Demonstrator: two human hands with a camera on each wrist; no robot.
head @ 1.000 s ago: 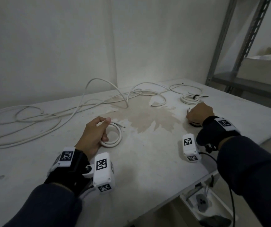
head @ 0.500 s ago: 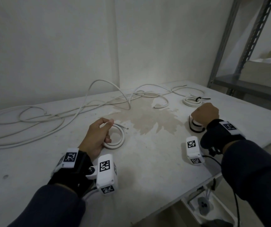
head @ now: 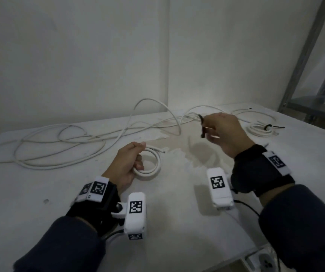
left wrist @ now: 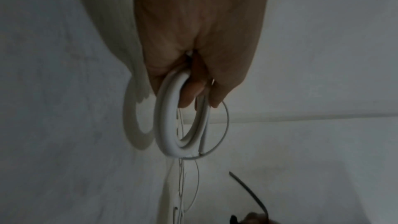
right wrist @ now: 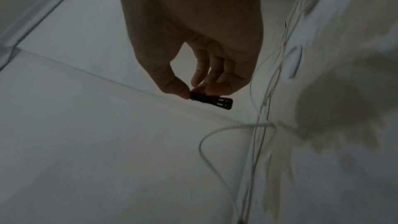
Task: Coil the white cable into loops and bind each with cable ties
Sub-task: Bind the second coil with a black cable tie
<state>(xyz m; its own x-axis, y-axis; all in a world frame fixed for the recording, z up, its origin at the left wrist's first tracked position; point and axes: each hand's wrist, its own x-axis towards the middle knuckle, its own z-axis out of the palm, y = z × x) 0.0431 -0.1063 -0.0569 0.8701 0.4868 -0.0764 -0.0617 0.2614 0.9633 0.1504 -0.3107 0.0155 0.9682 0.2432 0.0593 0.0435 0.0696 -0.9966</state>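
Observation:
My left hand (head: 129,162) grips a small coil of white cable (head: 153,163) just above the table; in the left wrist view the coil (left wrist: 172,125) hangs from my curled fingers (left wrist: 191,91). Raised above the table to the right, my right hand (head: 223,132) pinches a black cable tie (head: 202,127) between thumb and fingers; the right wrist view shows the tie's head (right wrist: 212,102) sticking out of the pinch. A long white cable (head: 63,146) sprawls loose across the back of the table.
A bound white coil with a black tie (head: 261,129) lies at the back right. A brownish stain (head: 201,152) marks the table (head: 40,193) between my hands. A metal shelf frame (head: 302,61) stands at the right, walls behind.
My right hand has lifted off the table and moved left and up, now pinching a black cable tie. The left hand keeps its hold on the small coil.

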